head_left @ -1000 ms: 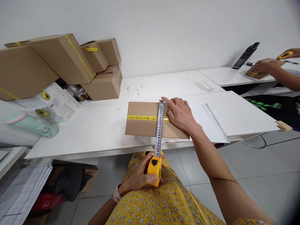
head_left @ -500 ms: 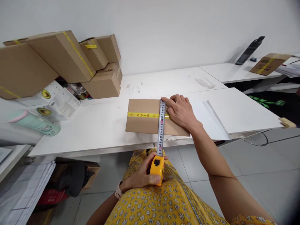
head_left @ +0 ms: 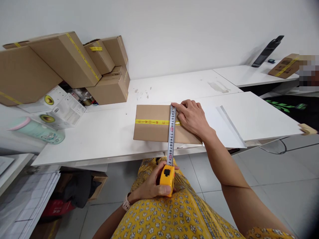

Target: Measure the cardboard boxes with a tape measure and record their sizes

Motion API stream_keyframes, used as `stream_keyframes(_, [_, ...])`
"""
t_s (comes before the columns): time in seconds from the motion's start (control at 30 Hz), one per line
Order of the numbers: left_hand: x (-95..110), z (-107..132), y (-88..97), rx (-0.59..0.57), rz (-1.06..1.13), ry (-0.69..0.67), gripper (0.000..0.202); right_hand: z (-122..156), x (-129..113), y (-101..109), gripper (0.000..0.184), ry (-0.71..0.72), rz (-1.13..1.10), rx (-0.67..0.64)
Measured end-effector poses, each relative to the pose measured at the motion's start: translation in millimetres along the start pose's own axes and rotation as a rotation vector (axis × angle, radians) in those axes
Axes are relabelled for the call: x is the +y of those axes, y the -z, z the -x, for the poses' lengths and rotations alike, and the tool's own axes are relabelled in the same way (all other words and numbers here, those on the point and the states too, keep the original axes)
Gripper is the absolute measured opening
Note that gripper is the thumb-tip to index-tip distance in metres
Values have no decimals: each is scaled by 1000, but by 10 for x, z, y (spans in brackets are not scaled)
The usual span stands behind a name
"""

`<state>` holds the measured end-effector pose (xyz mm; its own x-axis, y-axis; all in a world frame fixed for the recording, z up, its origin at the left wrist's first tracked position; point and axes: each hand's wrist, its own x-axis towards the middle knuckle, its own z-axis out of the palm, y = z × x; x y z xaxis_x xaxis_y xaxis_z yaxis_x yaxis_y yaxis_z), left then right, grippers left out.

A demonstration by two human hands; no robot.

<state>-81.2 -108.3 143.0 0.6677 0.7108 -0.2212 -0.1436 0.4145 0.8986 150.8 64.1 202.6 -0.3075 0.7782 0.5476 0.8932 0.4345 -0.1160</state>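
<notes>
Near the front edge of the bench, a small brown carton is lying closed under printed yellow tape, its contents hidden; cardboard boxes are standing stacked at left beside avocado-printed white boxes. The tape measure is showing orange-yellow, its silver numbered blade crossing the carton. The left hand's grip is wrapping around the tape measure; the right hand's grip is resting part-spread on the carton, enclosing nothing, its index fingertip touching the blade's end.
</notes>
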Motion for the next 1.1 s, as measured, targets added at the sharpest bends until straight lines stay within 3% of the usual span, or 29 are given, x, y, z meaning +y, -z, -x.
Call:
stream_keyframes(0.23, [6, -3, 3, 17, -52, 27, 69, -3, 2, -4, 51, -4, -14, -3])
stream_keyframes(0.7, [-43, 8, 78, 31, 17, -66, 69, -21, 17, -21, 52, -45, -1, 12])
stream_keyframes(0.77, [1, 42, 117, 89, 18, -134, 75, -4, -9, 7, 52, -39, -6, 9])
stream_keyframes(0.9, [70, 134, 290, 325, -26, -353, 81, 146, -168, 5, 56, 20, -18, 51])
stream_keyframes(1.0, [76, 172, 446, 470, -70, -458, 78, 362, -346, -199, 54, 53, -19, 81])
stream_keyframes(1.1, [69, 170, 521, 546, -101, -456, 74, 567, -497, -517, 43, 103, -37, 54])
